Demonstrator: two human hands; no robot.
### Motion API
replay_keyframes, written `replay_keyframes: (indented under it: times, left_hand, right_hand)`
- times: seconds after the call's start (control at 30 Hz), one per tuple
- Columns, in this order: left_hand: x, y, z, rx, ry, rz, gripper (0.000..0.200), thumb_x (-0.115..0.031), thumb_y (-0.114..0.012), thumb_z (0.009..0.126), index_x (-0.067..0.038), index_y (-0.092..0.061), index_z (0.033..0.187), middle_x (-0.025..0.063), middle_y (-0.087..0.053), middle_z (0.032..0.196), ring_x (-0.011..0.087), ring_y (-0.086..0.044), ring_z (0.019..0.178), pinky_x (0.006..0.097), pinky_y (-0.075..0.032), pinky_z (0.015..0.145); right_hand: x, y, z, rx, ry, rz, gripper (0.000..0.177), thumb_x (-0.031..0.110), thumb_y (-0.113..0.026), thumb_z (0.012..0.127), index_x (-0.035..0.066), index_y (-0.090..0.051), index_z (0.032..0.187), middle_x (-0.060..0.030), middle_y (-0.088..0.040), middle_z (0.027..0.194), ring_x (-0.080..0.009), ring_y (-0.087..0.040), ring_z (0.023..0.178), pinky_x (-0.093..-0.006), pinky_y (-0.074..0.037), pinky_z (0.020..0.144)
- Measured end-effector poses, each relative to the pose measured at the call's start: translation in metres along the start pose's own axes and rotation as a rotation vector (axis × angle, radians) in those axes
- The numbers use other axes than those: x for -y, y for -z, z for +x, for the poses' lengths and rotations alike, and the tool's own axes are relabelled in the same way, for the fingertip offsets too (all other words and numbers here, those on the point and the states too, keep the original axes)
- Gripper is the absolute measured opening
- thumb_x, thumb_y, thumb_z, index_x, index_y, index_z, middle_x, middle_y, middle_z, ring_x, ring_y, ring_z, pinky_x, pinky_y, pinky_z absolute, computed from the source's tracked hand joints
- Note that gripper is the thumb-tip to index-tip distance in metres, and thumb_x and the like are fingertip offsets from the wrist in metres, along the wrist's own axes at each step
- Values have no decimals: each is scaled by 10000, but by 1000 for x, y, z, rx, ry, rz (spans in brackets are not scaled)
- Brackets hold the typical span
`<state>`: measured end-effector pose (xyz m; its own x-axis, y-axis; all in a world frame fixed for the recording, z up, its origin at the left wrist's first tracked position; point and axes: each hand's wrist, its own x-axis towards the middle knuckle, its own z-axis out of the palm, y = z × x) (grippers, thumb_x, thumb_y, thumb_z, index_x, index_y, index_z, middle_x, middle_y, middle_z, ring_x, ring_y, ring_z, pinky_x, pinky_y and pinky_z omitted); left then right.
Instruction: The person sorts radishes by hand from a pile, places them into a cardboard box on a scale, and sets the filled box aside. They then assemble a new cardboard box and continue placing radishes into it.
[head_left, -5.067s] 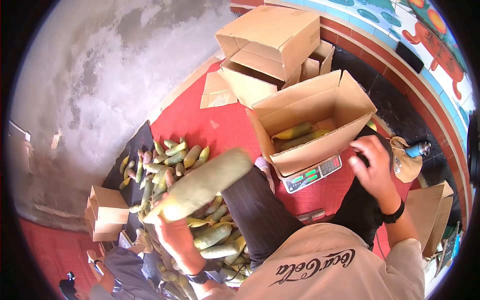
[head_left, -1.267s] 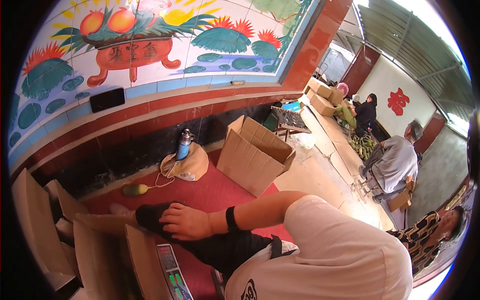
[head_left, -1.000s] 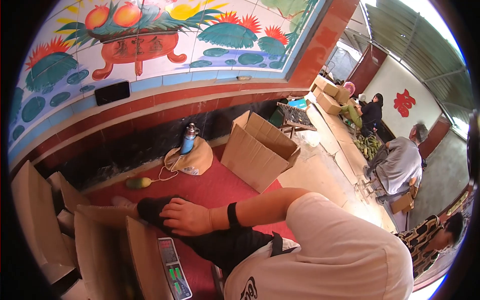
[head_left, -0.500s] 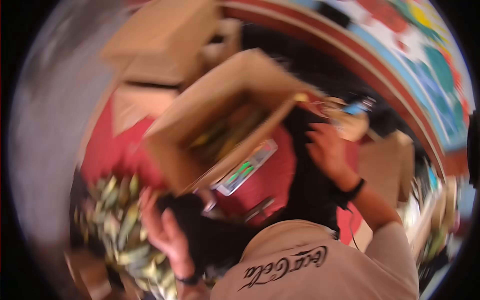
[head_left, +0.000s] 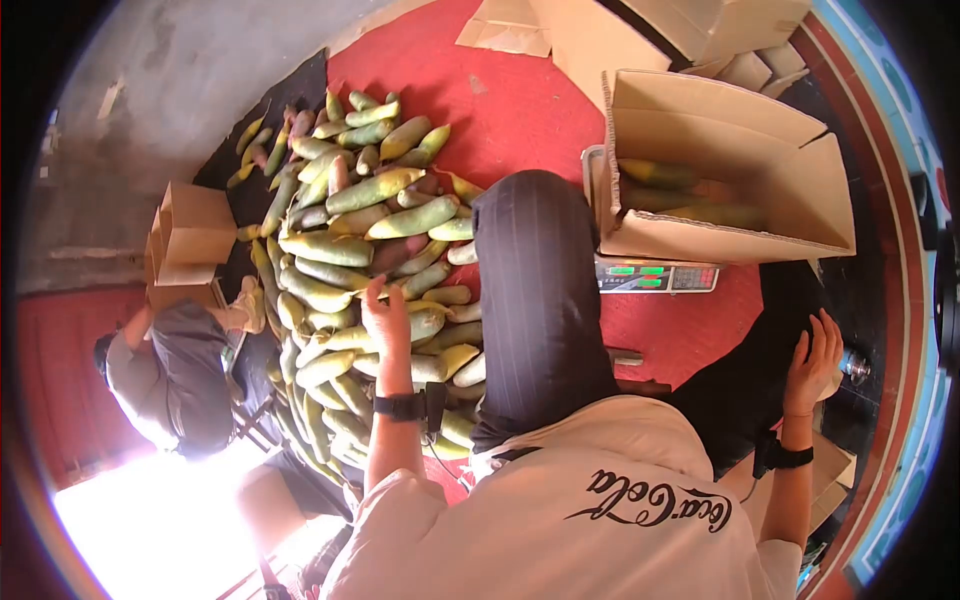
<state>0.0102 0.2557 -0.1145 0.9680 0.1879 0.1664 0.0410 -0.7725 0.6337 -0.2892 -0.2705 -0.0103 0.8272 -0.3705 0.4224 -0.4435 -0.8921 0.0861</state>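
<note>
My left hand [head_left: 387, 322] is over the large pile of green and reddish radishes [head_left: 385, 218], its fingers apart and nothing visibly held. On the other side, my right hand [head_left: 812, 365] hangs beside my right knee with fingers spread and empty, near a clear bottle [head_left: 853, 366]. An open cardboard box [head_left: 720, 110] stands on a digital scale [head_left: 690, 278] and has several long green radishes [head_left: 660, 174] inside. Green digits glow on the scale's display.
Flattened cardboard [head_left: 575, 45] lies on the red floor covering [head_left: 500, 100]. At the left a person [head_left: 170, 380] sits near a small cardboard box [head_left: 195, 232]. Another person's arm shows at the bottom. A painted wall curves along the right.
The view has swung toward the radish pile, so the box and scale now appear farther right. My left hand is now over the pile; my right hand is lower, beside my knee.
</note>
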Motion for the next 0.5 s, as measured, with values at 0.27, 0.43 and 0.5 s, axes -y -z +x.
replay_keyframes:
  times: [0.27, 0.43, 0.5]
  left_hand:
    - [95, -42, -35, 588, -86, 767, 589, -219, -698, 719, -95, -483, 1253, 113, -485, 1288, 291, -376, 1276, 492, -279, 1065]
    - [93, -57, -25, 781, -102, 1042, 609, -163, -691, 713, -143, -454, 1273, 85, -517, 1233, 262, -436, 1226, 524, -245, 1076]
    - [90, -61, -20, 810, -109, 1065, 591, -163, -692, 717, -144, -461, 1260, 83, -524, 1219, 258, -450, 1214, 520, -252, 1075]
  right_hand:
    - [4, 2, 3, 34, 1, -32, 230, 71, -528, 883, 15, -582, 1100, -130, -557, 1208, -324, -505, 1136, -417, -385, 976]
    - [6, 3, 6, 56, -10, -35, 230, 68, -539, 873, 9, -584, 1090, -128, -556, 1207, -325, -506, 1129, -413, -390, 967]
    - [7, 5, 6, 58, -19, -33, 229, 67, -540, 870, 9, -585, 1088, -128, -555, 1208, -326, -503, 1132, -415, -389, 966]
